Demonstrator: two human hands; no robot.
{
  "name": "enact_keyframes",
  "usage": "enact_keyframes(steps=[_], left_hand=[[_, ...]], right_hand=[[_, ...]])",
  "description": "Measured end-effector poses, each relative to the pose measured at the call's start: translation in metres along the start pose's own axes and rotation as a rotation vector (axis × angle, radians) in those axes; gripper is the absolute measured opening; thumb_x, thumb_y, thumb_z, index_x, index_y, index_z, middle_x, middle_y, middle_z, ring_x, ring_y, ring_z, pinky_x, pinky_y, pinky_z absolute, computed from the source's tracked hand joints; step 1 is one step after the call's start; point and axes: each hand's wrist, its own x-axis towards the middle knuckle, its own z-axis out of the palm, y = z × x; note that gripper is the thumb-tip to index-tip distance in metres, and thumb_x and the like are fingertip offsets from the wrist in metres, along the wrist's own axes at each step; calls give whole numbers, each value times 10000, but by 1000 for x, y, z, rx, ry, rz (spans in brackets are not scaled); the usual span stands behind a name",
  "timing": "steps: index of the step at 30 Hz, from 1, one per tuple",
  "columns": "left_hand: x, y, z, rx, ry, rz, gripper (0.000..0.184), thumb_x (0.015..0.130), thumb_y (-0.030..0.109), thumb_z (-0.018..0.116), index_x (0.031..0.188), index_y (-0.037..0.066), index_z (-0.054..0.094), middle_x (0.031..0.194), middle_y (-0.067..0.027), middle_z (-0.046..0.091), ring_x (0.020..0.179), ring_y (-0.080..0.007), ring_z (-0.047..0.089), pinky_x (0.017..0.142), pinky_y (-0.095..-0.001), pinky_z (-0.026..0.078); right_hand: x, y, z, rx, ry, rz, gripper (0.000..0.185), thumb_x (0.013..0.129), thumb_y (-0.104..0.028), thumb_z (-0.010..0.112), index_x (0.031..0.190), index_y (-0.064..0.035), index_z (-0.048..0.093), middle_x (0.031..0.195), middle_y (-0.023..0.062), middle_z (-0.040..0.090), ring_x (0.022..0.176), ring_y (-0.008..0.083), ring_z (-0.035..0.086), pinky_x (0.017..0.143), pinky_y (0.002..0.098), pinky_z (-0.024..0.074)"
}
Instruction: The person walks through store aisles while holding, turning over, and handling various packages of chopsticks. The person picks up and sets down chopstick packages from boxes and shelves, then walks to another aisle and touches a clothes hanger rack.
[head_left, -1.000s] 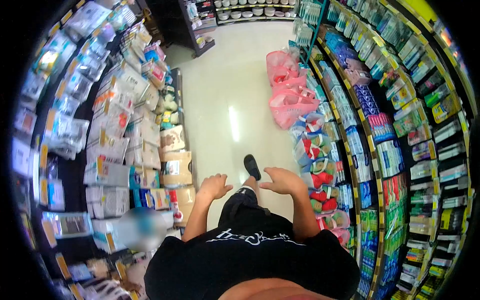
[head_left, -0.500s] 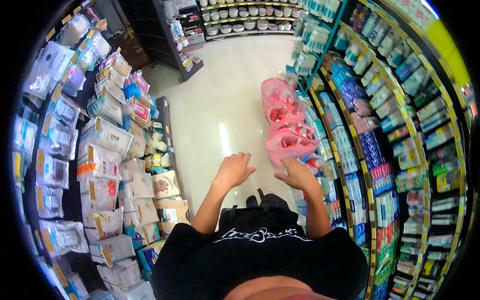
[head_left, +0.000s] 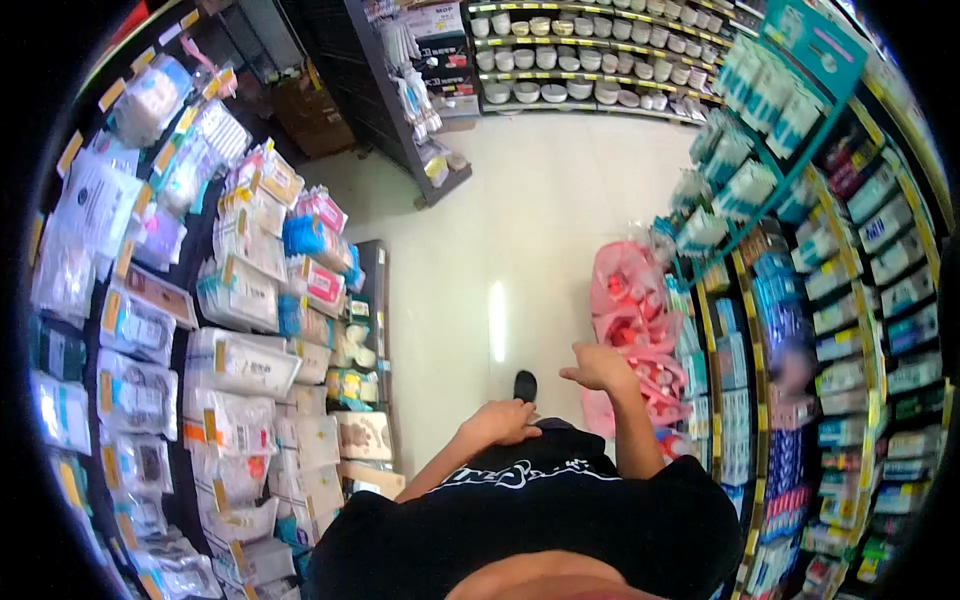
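Note:
My left hand (head_left: 503,423) is held low before my waist, its fingers stretched loosely to the right with nothing seen in them. Further forward and to the right, my right hand (head_left: 603,369) has its thumb apart from the fingers and is also without an object. It is nearest to the pink plastic bags (head_left: 612,290), which stand on the floor against the right shelf and have red items inside. In this view the right hand overlaps the bags' near edge; whether it touches them I cannot tell. A dark shoe (head_left: 525,386) shows just beyond my left hand.
Packaged goods (head_left: 240,365) hang along the left rack. Boxed goods (head_left: 735,430) line the right shelves, with a teal display rack (head_left: 800,160) jutting out. Beyond the pale floor (head_left: 450,290), bowls (head_left: 525,92) fill the back shelves. A dark shelf end (head_left: 435,195) protrudes at upper left.
The view has shifted, so the aisle's shelves and pink bags appear further right and lower. My left hand has dropped closer to my waist. A shoe has come forward into view.

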Motion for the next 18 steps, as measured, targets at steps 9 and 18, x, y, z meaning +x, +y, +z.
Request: enact_keyframes(steps=[9, 18], left_hand=[[79, -120, -198, 107, 443, -262, 492, 907, 416, 576, 1186, 11, 552, 1097, -213, 623, 1001, -379, 613, 853, -484, 488], [205, -293, -280, -119, 76, -476, 573, 881, 518, 581, 1187, 33, 587, 1157, -220, 629, 1085, -383, 609, 910, -486, 486]], right_hand=[[188, -39, -137, 63, 110, -411, 578, 867, -435, 620, 1183, 43, 543, 1086, 268, 624, 1018, 423, 594, 895, 463, 474], [391, -24, -240, -38, -196, -315, 618, 871, -464, 608, 1231, 34, 538, 1127, 267, 617, 1075, 405, 582, 924, 453, 466]])
